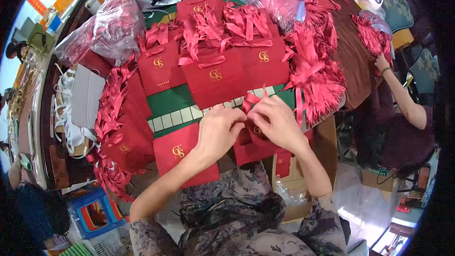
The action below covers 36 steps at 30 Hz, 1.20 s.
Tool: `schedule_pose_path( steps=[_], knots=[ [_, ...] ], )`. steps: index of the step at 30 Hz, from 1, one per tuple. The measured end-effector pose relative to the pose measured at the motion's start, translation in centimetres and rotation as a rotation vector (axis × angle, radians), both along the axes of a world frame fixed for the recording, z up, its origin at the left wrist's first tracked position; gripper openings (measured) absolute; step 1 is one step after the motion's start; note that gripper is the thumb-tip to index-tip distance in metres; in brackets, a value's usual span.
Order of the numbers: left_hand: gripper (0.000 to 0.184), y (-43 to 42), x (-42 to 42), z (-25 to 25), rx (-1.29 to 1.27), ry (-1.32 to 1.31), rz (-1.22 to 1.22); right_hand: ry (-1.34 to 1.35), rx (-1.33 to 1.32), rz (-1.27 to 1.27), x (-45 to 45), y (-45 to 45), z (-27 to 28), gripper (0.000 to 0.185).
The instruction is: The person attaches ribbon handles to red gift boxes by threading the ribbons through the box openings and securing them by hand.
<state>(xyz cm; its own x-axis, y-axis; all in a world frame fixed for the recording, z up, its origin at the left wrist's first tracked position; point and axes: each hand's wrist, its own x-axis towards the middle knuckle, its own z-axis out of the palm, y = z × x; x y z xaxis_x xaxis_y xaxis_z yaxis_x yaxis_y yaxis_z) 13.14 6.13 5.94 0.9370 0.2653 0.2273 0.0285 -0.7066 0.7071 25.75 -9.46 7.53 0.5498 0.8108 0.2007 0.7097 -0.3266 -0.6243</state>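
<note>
My right hand (276,121) is closed in a pinch on a red ribbon (250,100) that loops up between my hands. My left hand (219,130) is closed too, its fingertips meeting the same ribbon from the left. Below them lies a red paper gift bag (256,151) with a gold logo, partly covered by my right hand. Another red bag (176,149) lies flat under my left forearm. Just beyond my hands, a red bag (215,78) with ribbon handles lies among several similar ones. A row of pale rectangles (173,118) crosses the green surface.
Stacked bags with ribbons (125,128) line the left side, and a heap of red ribbons (318,76) the right. Plastic-wrapped bundles (116,28) sit at the back. Another person's arm (403,90) reaches to ribbons at far right. A blue stool (95,211) stands below left.
</note>
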Motion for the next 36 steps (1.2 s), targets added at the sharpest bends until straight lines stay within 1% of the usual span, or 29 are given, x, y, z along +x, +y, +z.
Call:
schedule_pose_path(
  steps=[2, 3, 4, 5, 6, 7, 9, 11, 12, 13, 14, 16, 17, 18, 20, 21, 22, 24, 25, 26, 28, 29, 30, 31, 32, 33, 34, 35, 36],
  knots=[
    [0.015, -0.4, -0.1, 0.0, 0.155, -0.164, -0.011, -0.005, -0.097, 0.205, 1.2, 0.0, -0.7, 0.015],
    [0.015, -0.4, -0.2, -0.1, 0.156, -0.168, -0.013, 0.053, -0.092, 0.279, 1.9, 0.2, -0.5, 0.017],
    [0.014, -0.4, -0.2, -0.4, 0.199, -0.242, -0.035, 0.050, -0.091, 0.277, 2.6, 0.5, -0.1, 0.017],
    [0.013, -0.4, -0.3, -0.6, 0.240, -0.316, -0.058, 0.226, -0.168, 0.312, 3.3, 0.8, 0.2, 0.020],
    [0.013, -0.4, -0.4, -0.6, 0.241, -0.318, -0.059, 0.403, -0.246, 0.346, 3.7, 0.9, 0.4, 0.022],
    [0.012, -0.5, -0.4, -0.6, 0.272, -0.326, -0.080, 0.449, -0.200, 0.345, 4.0, 1.1, -0.4, 0.023],
    [0.012, -0.5, -0.4, -0.8, 0.304, -0.337, -0.100, 0.480, -0.211, 0.354, 4.3, 1.4, -0.9, 0.022],
    [0.012, -0.5, -0.3, -0.9, 0.191, -0.292, -0.093, 0.512, -0.220, 0.362, 4.3, 1.6, -1.4, 0.020],
    [0.012, -0.5, -0.2, -0.8, 0.192, -0.295, -0.094, 0.574, -0.183, 0.331, 4.2, 1.6, -1.7, 0.019],
    [0.012, -0.4, -0.1, -0.7, 0.121, -0.261, -0.067, 0.637, -0.144, 0.301, 4.0, 1.7, -2.2, 0.018],
    [0.014, -0.4, 0.1, -0.6, 0.050, -0.228, -0.039, 0.635, -0.143, 0.300, 3.8, 1.7, -2.9, 0.018],
    [0.013, -0.1, 0.1, -0.7, 0.027, -0.191, -0.031, 0.626, -0.033, 0.161, 3.1, 1.9, -4.2, 0.015],
    [0.013, 0.0, 0.1, -0.9, 0.006, -0.151, -0.024, 0.589, 0.046, 0.119, 2.8, 2.1, -4.7, 0.016],
    [0.013, -0.2, 0.0, -1.0, 0.007, -0.152, -0.023, 0.588, 0.047, 0.120, 3.3, 2.3, -5.1, 0.016],
    [0.016, -0.9, -0.4, -1.3, -0.069, 0.031, -0.034, 0.735, 0.209, -0.139, 4.5, 2.8, -5.7, 0.017],
    [0.017, -0.8, -0.3, -1.6, -0.039, 0.005, 0.006, 0.543, 0.191, -0.171, 4.5, 2.7, -5.2, 0.019],
    [0.017, -0.4, -0.2, -1.8, -0.039, 0.005, 0.006, 0.543, 0.192, -0.171, 4.7, 2.3, -5.0, 0.019],
    [0.020, 0.6, 0.1, -2.1, 0.048, -0.008, 0.009, 0.216, 0.070, -0.131, 5.5, 1.2, -4.7, 0.024],
    [0.019, 0.9, 0.2, -2.6, 0.005, 0.022, -0.004, 0.049, 0.101, -0.208, 5.5, 0.7, -4.3, 0.027],
    [0.019, 1.0, 0.5, -2.9, 0.003, 0.018, 0.002, -0.033, 0.085, -0.246, 5.8, 0.3, -4.1, 0.025],
    [0.017, 1.4, 1.3, -2.2, -0.091, 0.042, 0.061, -0.019, 0.017, -0.235, 6.1, -0.1, -4.0, 0.025],
    [0.020, 1.6, 1.6, -1.8, -0.120, 0.091, 0.076, -0.017, 0.020, -0.228, 6.0, 0.0, -4.1, 0.025],
    [0.020, 1.5, 2.2, -1.7, -0.118, 0.093, 0.084, 0.082, -0.067, -0.165, 5.7, 0.1, -3.7, 0.026],
    [0.024, 1.3, 2.9, -1.7, -0.129, 0.113, 0.107, 0.179, -0.153, -0.098, 5.4, 0.3, -3.4, 0.027],
    [0.028, 1.1, 3.5, -1.8, -0.138, 0.135, 0.138, 0.182, -0.149, -0.079, 5.2, 0.5, -3.4, 0.027],
    [0.034, 1.1, 4.0, -2.4, -0.145, 0.099, 0.119, 0.072, -0.190, -0.051, 4.8, 0.7, -3.7, 0.028],
    [0.035, 1.0, 4.5, -3.0, -0.088, 0.023, 0.067, -0.035, -0.224, -0.014, 4.4, 1.0, -3.9, 0.030],
    [0.035, 1.0, 5.0, -2.9, 0.023, 0.126, 0.042, 0.083, -0.267, -0.043, 3.8, 1.2, -3.3, 0.026],
    [0.034, 0.6, 5.1, -2.8, -0.074, 0.204, 0.086, 0.105, -0.220, -0.034, 3.9, 1.2, -4.0, 0.027]
  ],
)
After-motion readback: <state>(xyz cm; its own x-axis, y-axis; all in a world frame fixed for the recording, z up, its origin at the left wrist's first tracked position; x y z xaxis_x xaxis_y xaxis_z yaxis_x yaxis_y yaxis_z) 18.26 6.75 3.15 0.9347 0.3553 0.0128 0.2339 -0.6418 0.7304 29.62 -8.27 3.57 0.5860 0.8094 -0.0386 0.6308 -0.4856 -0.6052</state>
